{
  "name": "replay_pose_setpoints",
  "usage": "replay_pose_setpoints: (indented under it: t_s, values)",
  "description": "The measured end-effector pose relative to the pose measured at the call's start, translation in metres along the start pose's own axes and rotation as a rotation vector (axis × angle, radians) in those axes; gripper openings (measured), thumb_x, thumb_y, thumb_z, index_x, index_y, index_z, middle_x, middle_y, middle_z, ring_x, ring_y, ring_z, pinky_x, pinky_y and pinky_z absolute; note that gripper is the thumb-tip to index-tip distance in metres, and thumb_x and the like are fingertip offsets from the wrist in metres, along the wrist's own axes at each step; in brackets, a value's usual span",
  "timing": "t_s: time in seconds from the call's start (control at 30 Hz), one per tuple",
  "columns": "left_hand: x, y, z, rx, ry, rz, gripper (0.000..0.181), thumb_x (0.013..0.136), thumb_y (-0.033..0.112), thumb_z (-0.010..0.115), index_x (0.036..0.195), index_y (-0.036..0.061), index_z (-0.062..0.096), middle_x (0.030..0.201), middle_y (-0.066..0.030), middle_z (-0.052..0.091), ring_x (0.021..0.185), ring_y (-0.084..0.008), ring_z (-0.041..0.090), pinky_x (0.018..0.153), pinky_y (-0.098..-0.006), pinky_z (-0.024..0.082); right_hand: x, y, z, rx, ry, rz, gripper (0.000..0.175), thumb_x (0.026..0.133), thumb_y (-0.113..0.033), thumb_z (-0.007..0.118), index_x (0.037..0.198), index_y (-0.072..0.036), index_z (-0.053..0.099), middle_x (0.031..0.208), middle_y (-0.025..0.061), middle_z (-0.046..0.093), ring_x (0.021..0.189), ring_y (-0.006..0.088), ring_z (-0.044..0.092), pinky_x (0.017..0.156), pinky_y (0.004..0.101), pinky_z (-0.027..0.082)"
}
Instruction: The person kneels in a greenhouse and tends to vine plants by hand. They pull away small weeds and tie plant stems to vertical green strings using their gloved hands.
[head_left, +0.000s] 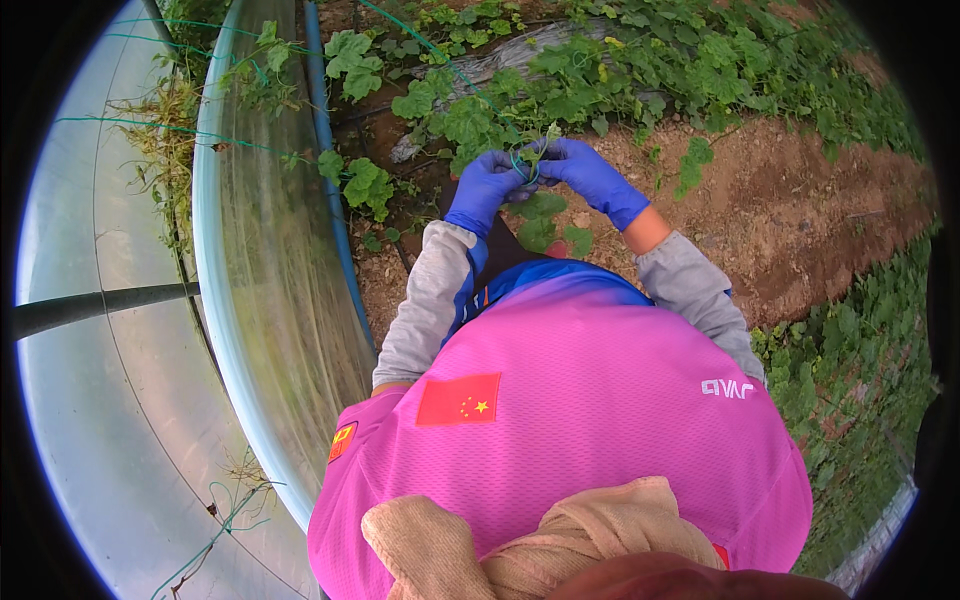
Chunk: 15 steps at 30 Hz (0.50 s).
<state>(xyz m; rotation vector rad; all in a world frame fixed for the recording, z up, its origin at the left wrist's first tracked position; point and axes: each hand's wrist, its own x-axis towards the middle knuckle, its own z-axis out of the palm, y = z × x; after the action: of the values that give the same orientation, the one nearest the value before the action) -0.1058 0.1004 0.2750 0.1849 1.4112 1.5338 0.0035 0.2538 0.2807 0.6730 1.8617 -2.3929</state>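
Observation:
Both my hands wear blue gloves and meet in front of me at the tip of a leafy vine (531, 155). My left hand (484, 186) has its fingers closed on a loop of green twine (525, 174) beside the stem. From the right, my right hand (589, 176) pinches at the same stem and loop; its fingertips are partly hidden by small leaves. The twine runs from the loop up and to the left. Broad green leaves (541, 214) hang just below my hands.
A blue pipe (324, 150) and clear plastic film (277, 202) line the left side. Leafy vines (675, 67) spread across the top, with bare soil (787, 217) to the right and more plants (832, 360) beyond. Other green strings (247, 142) cross at upper left.

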Motion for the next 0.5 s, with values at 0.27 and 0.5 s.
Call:
replay_pose_setpoints:
  t_s: [0.27,0.5]
  values:
    - [0.004,-0.011,-0.003,0.104,0.080,0.031,0.019,0.084,0.005,0.065,0.094,0.0007,0.050,0.083,-0.0119,0.065,0.071,-0.0195,0.068,0.059,-0.0234,0.055,0.017,0.020,0.001,-0.196,-0.003,-0.116,0.021,0.083,-0.010,0.062,0.102,-0.003,0.061,0.083,0.0042,0.063,0.072,0.0119,0.058,0.066,0.0270,0.048]
    - [-0.012,-0.001,-0.001,-0.008,0.166,0.180,0.024,0.089,0.004,0.058,0.111,-0.0038,0.052,0.097,-0.0125,0.064,0.085,-0.0180,0.066,0.071,-0.0239,0.054,0.011,0.024,0.008,-0.474,0.095,-0.099,0.019,0.085,-0.017,0.058,0.097,-0.004,0.058,0.081,0.0108,0.064,0.073,0.0254,0.062,0.067,0.0361,0.049]
